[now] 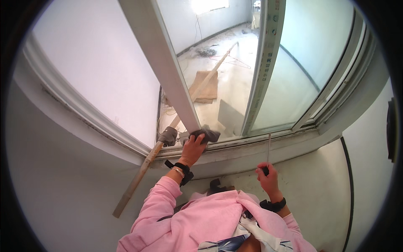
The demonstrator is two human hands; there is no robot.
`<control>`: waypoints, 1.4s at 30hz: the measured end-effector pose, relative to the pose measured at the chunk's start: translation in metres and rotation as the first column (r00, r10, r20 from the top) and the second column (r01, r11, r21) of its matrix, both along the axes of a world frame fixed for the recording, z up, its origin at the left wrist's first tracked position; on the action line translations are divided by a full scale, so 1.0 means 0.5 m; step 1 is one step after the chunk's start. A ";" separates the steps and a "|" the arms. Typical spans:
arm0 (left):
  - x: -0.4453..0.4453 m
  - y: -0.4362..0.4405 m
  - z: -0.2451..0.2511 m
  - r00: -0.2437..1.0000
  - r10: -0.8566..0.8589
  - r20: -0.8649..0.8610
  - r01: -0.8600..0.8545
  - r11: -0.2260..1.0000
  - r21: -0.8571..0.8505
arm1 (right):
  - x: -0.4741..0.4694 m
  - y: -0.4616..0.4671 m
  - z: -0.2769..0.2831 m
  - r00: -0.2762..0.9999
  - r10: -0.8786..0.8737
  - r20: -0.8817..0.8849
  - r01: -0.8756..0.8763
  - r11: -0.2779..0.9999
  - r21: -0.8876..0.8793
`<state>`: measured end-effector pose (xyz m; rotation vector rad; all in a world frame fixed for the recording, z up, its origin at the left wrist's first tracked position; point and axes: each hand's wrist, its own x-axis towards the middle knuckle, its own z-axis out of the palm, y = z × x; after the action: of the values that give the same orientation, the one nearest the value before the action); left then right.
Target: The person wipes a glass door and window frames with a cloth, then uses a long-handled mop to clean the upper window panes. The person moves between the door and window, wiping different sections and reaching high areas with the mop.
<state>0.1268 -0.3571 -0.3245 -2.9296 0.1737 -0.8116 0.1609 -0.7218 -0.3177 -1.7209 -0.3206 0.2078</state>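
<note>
My left hand (192,151) grips a dark grey cloth (212,135), blurred at one end. The cloth is pressed against the foot of a white sliding-window sash stile (163,60), just above the bottom track (234,142). In my right hand (270,181) is a thin-shafted tool (268,149) with a dark handle, probably a screwdriver. Its shaft points up, the tip appearing close to the window sill (283,144). My fingers hide most of the handle. Both wrists wear black straps.
A long bamboo pole (135,182) slants over the sill at left and through the window, with dark material (168,136) wrapped around it. Beyond lie cardboard (211,83) and a pink hanger (241,64) on the floor. A printed frame strip (267,60) edges the right glass pane (299,91).
</note>
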 end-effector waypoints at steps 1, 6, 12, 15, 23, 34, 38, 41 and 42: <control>-0.007 -0.010 -0.008 0.994 -0.008 -0.107 0.000 0.997 -0.079 | 0.001 -0.017 0.003 1.000 -0.008 0.013 0.008 1.000 -0.003; -0.035 0.010 0.188 0.985 -0.103 0.141 0.164 0.824 -0.542 | 0.006 -0.050 0.038 0.997 -0.065 0.032 0.064 0.997 0.046; -0.059 0.150 0.796 0.461 -0.120 0.879 0.224 0.974 0.015 | -0.006 0.013 0.052 0.995 -0.095 0.033 0.093 0.993 0.073; -0.007 0.163 0.943 0.420 -0.115 0.900 0.611 0.770 -0.187 | -0.019 0.057 0.046 1.000 -0.014 0.027 0.012 0.999 0.051; 0.010 0.105 0.587 0.680 0.060 0.731 0.253 0.917 -0.310 | -0.028 0.139 0.138 0.984 0.084 0.157 -0.065 0.990 -0.123; -0.134 0.182 0.132 0.881 0.095 0.463 0.463 0.027 -0.886 | 0.043 0.409 0.427 0.841 0.189 0.507 -0.190 0.981 -0.050; -0.100 0.269 0.239 0.772 0.184 0.608 0.612 0.041 -0.790 | 0.059 0.528 0.432 0.809 0.147 0.569 -0.216 0.975 0.055; -0.031 0.316 0.404 0.611 0.096 0.786 0.769 0.164 -0.618 | 0.068 0.588 0.406 0.808 0.026 0.588 -0.157 0.972 0.173; -0.006 0.328 0.479 0.530 0.050 0.847 0.818 0.233 -0.526 | 0.067 0.595 0.400 0.778 0.019 0.628 -0.174 0.967 0.187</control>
<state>0.1237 -0.1929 -0.0850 -2.8773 0.7465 -3.1146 0.1943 -0.4242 -0.1177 -1.4925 -0.8922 -0.3353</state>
